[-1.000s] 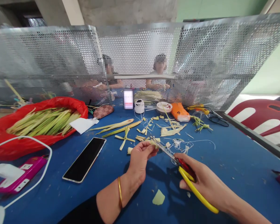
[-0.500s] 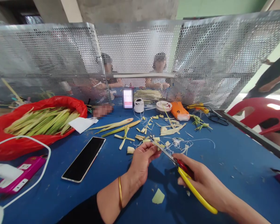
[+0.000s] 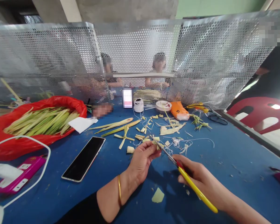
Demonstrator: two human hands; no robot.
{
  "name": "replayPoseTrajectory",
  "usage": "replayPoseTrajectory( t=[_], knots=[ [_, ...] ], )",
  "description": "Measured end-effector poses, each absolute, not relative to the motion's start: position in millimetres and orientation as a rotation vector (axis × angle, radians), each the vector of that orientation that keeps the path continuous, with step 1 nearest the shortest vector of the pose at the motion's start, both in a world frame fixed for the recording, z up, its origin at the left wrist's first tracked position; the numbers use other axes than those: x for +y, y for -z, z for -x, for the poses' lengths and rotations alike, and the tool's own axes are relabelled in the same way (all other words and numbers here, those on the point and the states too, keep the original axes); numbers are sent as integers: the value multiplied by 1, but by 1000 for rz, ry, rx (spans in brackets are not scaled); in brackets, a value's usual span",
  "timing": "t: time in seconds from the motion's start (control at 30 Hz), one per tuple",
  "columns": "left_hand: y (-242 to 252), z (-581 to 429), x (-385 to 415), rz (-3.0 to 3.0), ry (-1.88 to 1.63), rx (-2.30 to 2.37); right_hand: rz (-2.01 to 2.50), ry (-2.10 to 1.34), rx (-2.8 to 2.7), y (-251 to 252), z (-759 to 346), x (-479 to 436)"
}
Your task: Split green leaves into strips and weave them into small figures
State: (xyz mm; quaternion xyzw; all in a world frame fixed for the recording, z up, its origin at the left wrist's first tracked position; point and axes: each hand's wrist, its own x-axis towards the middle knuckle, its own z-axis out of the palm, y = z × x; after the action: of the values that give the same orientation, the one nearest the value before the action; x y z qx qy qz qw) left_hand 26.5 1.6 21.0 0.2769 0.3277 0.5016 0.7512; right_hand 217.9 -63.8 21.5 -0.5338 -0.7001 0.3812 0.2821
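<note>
My right hand (image 3: 197,177) grips a pair of scissors (image 3: 189,180) with yellow and red handles. Their blades reach up and left to the fingertips of my left hand (image 3: 143,160). Pinched in those fingertips is a small pale-green leaf piece (image 3: 158,146), mostly hidden by the fingers and blades. Beyond the hands lie leaf scraps (image 3: 143,137) and tangled white thread (image 3: 176,142). A folded leaf cross (image 3: 124,137) rests left of them, and a single green leaf scrap (image 3: 158,195) lies nearer me.
On the blue table (image 3: 224,183) are a phone (image 3: 84,158), a purple power strip (image 3: 21,174), a thread spool (image 3: 138,105), a tape roll (image 3: 163,106) and an orange pack (image 3: 179,110). A red bag (image 3: 80,105) of leaves stands left. A perforated metal screen (image 3: 135,40) borders the back.
The scissor blades have come closer together at the leaf piece, and the handles have drawn together. My left hand has barely moved. A person at the right has come closer to the red chair.
</note>
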Motion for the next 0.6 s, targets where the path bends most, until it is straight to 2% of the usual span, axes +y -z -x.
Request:
replayPoseTrajectory(
  t=[0.2,0.43,0.53,0.6],
  knots=[
    [-21,-26,2,-637,-1072,745,1569,-775,-1971,-22,-221,-57],
    [-27,-23,3,-681,-1110,839,1947,92,-2274,-16,-267,-13],
    [-29,-23,2,-699,-1115,874,1935,210,-2355,-21,-267,-8],
    [-29,-26,-1,-727,-1125,884,1885,168,-2220,-29,-250,-12]
  ],
)
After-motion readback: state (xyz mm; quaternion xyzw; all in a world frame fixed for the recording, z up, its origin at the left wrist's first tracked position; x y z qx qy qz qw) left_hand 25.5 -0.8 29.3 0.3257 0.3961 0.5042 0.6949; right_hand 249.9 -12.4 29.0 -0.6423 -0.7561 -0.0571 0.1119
